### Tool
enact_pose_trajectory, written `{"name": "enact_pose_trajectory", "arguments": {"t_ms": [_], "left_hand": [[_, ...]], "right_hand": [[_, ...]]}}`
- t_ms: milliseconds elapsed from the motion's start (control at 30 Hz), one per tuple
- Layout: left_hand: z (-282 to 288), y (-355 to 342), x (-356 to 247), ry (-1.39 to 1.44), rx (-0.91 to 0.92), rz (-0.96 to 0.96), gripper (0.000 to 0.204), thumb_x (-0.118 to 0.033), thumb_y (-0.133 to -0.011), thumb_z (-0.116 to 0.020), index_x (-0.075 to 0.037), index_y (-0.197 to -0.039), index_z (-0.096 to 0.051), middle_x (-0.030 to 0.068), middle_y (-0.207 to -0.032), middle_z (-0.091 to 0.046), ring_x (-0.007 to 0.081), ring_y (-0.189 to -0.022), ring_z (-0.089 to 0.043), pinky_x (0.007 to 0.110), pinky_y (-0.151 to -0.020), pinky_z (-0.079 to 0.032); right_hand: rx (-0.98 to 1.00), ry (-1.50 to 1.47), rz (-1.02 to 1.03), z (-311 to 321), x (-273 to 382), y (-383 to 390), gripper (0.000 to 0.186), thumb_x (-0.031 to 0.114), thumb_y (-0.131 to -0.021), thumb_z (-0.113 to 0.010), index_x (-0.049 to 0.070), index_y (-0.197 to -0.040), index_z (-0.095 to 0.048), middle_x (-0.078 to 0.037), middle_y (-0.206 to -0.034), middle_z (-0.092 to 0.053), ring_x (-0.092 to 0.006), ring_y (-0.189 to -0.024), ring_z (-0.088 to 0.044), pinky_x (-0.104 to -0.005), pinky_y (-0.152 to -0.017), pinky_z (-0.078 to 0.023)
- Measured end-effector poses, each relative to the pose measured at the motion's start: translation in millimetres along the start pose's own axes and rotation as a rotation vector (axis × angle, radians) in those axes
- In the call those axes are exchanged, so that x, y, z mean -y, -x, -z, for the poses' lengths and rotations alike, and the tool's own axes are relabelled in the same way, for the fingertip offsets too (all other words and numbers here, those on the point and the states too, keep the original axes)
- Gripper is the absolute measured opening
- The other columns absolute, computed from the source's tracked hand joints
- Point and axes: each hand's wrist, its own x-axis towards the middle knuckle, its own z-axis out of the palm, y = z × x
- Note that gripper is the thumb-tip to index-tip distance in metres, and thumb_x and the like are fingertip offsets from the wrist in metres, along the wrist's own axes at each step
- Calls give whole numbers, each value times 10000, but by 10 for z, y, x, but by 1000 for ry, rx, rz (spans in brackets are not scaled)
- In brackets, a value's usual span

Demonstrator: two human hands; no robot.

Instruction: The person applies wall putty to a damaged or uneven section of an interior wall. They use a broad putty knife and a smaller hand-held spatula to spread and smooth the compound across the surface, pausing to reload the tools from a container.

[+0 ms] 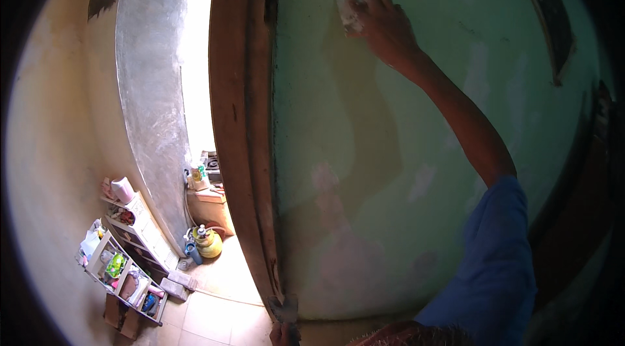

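Note:
My right arm, in a blue sleeve, reaches up across a green wall (pixel 430 124) marked with pale patches. High on that wall, my right hand (pixel 387 27) is closed around a whitish crumpled piece (pixel 352 17) and presses it against the surface; its material is unclear. Low down by the foot of the brown wooden door frame (pixel 241 118), only part of my left hand (pixel 284 334) shows. Its fingers are closed on what looks like a putty knife (pixel 284 309), a flat grey blade pointing up; the handle is hidden in the hand.
Left of the frame, a bright doorway opens onto a tiled floor (pixel 208 320). Beyond it stand a yellow gas cylinder (pixel 209 242) and a stove (pixel 211 162). A loaded rack (pixel 127 274) and a white cabinet (pixel 153 229) line the left wall. A dark framed recess (pixel 550 17) sits upper right.

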Motion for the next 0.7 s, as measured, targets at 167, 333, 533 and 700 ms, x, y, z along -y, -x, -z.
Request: {"name": "enact_pose_trajectory", "arguments": {"t_ms": [167, 333, 533, 700], "left_hand": [[-95, -16, 49, -15, 43, 12, 397, -439, -985, -498, -74, -873, -609, 11, -708, -522, 124, -615, -452, 314, -540, -370], [-69, -12, 55, -28, 26, 9, 407, -439, -994, -486, -70, -872, -608, 3, -690, -513, 115, -592, -442, 303, -514, -361], [-49, 20, 156, -71, 16, 17, 420, -439, -1005, -472, -64, -871, -607, -5, -669, -503, 103, -563, -430, 291, -482, -349], [-67, 77, -41, -78, -9, -72, 398, -429, -1005, -476, -67, -897, -600, -6, -659, -497, 101, -547, -427, 284, -468, -347]], "right_hand": [[-192, 84, -189, -61, -616, -250, 329, 134, -834, -618, 166, -1160, -638, -56, -1020, -536, -280, -984, -525, -423, -784, -485], [-162, 84, -156, -257, -142, -477, 319, 114, -846, -582, 184, -1145, -667, -39, -1025, -550, -279, -970, -533, -421, -786, -485], [-292, -98, -8, -63, -262, -579, 314, 123, -844, -595, 179, -1144, -669, -23, -1064, -552, -262, -1009, -526, -429, -819, -464], [-109, 63, 62, -209, -154, -393, 290, 181, -865, -596, 167, -1151, -639, -37, -1036, -542, -258, -1011, -529, -445, -801, -475]]}}
